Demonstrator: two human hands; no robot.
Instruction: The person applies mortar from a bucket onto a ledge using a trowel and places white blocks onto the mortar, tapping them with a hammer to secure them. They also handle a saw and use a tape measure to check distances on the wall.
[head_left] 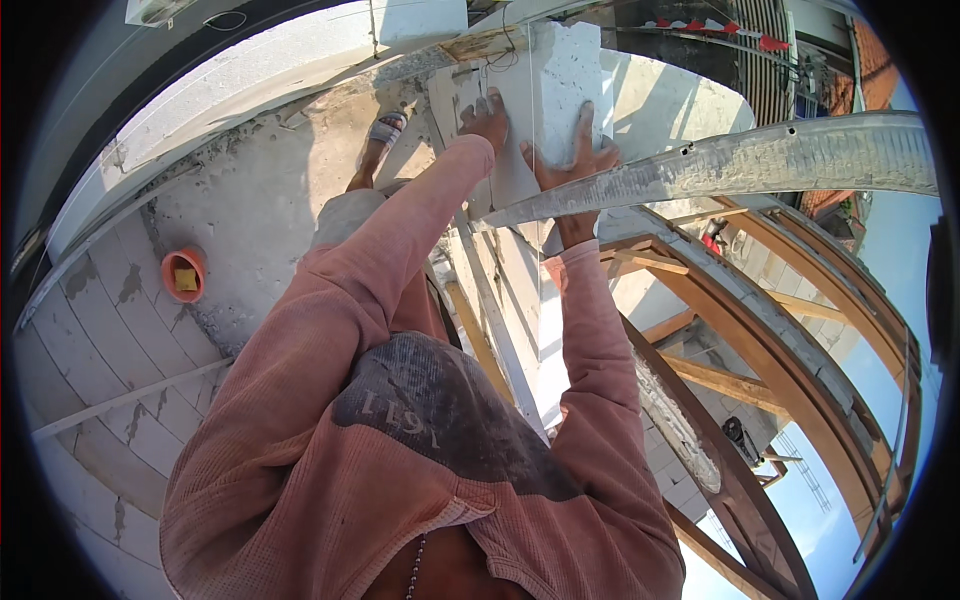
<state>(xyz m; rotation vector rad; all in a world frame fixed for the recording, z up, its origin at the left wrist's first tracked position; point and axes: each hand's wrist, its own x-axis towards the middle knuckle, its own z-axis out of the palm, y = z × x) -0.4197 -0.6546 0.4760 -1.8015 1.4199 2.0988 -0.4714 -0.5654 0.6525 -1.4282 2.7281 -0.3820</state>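
Observation:
A pale, white masonry block (570, 75) sits at the far end of the narrow wall in front of me. My right hand (575, 165) lies on its near part, thumb and fingers spread apart. My left hand (487, 122) rests against the pale grey face just left of the block, fingers stretched and apart. A thin string (533, 110) runs along the block between both hands. Over my right wrist crosses a long, dusty metal channel (700, 165) with small holes; it partly hides that wrist.
An orange bucket (183, 275) holding a yellowish piece stands at left, by a block wall (130, 330). My sandalled foot (385, 128) is on the rough concrete floor (240, 220). Brown wooden frames (760, 350) fill the right side, with open sky beyond. A long straight bar (500, 320) lies below my hands.

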